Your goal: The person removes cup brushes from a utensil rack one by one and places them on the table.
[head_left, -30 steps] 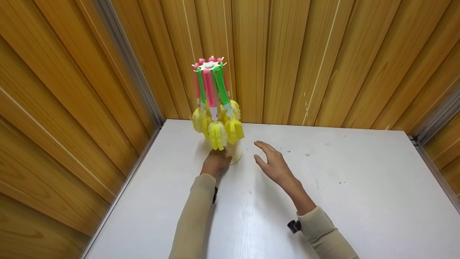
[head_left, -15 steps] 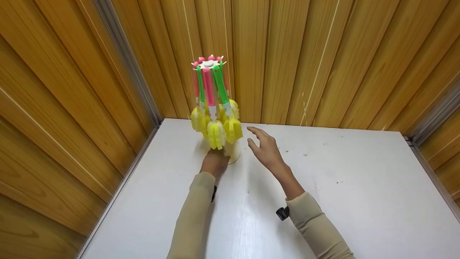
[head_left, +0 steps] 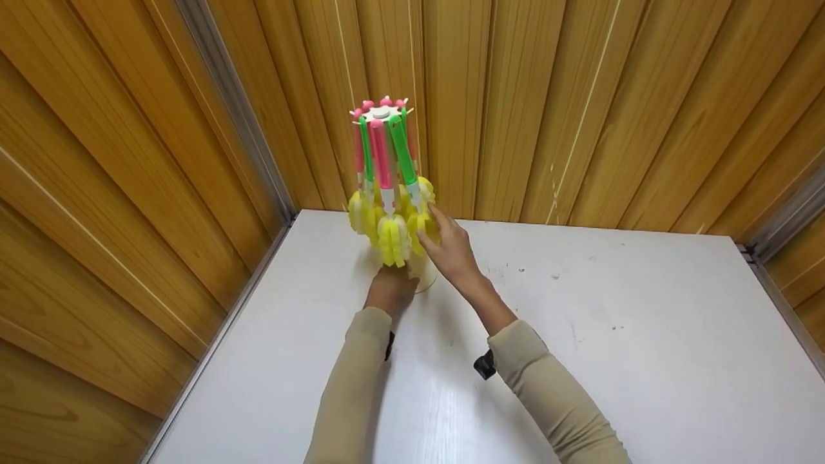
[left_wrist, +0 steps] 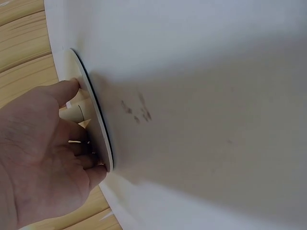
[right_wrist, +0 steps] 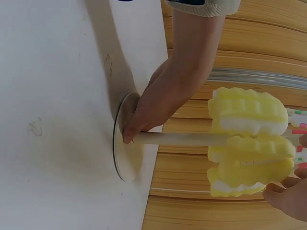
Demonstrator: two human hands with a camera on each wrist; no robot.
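A white stand with a round base (head_left: pixel 426 282) rises at the back left of the table. Pink- and green-handled bottle brushes with yellow-and-white sponge heads (head_left: pixel 392 240) hang from its hooked top (head_left: pixel 382 113). My left hand (head_left: pixel 392 290) is low on the stand; in the left wrist view its thumb and bent fingers hold the base plate (left_wrist: pixel 98 125), straddling the foot of the pole (right_wrist: pixel 187 139). My right hand (head_left: pixel 453 252) is at the front right green-handled brush (head_left: pixel 403 151), thumb and fingers either side of its sponge head. In the right wrist view the thumb lies against a sponge (right_wrist: pixel 259 163).
The white table (head_left: pixel 612 361) has small dark marks on its surface. Wood-grain panels (head_left: pixel 515 116) stand behind it and on both sides, with grey metal posts (head_left: pixel 238 109) at the corners.
My right hand has moved left and away from me, from beside the stand onto the front right sponge brush. The left hand has stayed on the base, and the brushes hang as before.
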